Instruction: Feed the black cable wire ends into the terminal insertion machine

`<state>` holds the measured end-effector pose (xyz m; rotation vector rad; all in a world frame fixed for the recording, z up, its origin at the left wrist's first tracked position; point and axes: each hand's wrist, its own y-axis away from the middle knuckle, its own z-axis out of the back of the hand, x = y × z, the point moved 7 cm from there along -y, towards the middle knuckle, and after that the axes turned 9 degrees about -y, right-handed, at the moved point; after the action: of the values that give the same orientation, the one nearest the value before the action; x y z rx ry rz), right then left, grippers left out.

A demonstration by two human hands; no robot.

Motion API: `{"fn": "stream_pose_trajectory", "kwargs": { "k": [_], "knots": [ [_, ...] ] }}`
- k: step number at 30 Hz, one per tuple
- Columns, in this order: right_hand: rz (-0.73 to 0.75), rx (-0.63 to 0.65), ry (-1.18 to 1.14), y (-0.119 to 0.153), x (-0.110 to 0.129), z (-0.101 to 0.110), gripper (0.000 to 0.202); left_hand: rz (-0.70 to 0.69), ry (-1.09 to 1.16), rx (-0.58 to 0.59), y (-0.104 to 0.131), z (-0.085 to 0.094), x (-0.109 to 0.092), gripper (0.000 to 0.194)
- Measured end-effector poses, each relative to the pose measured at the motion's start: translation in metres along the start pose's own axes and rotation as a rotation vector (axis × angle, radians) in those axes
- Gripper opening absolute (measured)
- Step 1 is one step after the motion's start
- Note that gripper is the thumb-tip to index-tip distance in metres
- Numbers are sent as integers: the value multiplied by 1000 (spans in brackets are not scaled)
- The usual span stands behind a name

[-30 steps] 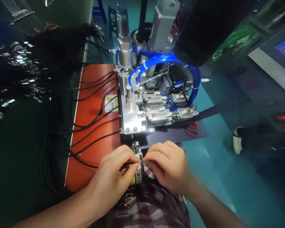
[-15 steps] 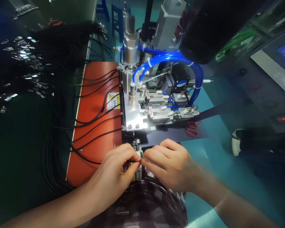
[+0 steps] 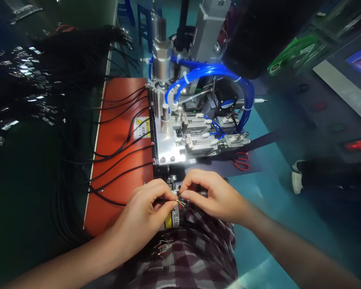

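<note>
My left hand pinches the end of a black cable, where several thin coloured wires fan out past the fingertips. Close against it on the right, my right hand has thumb and forefinger together at one of the thin wires. Both hands are just in front of the metal machine, above a yellow and white label. Several black cables lie across the orange-red board at the left, their ends at the machine's edge.
Red-handled scissors lie right of the machine. Blue air tubes arch over it. A bundle of black cables is at the upper left. Wire scraps rest on checked cloth. A person's shoe is at the right.
My right hand has turned, its thumb and forefinger now showing at the wires. The coloured wires have come into sight between my hands. The whole view has shifted slightly.
</note>
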<state>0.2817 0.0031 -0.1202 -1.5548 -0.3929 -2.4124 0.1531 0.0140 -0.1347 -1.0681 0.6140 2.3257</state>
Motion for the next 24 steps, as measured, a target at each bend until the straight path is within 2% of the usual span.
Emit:
{"fn": "stream_pose_trajectory", "kwargs": {
  "k": [4,10,16,24],
  "knots": [
    [-9,-56,-101,4,-6,0,12,11,-10,-19,1,2,0,8],
    [59,-88,-90,8,-4,-9,15,-6,-30,-75,2,1,1,8],
    [53,-111,-118,8,-8,-9,16,71,98,16,-2,-3,5,13],
    [108,-63,-8,4,3,-4,15,141,236,40,-6,1,0,13]
  ]
}}
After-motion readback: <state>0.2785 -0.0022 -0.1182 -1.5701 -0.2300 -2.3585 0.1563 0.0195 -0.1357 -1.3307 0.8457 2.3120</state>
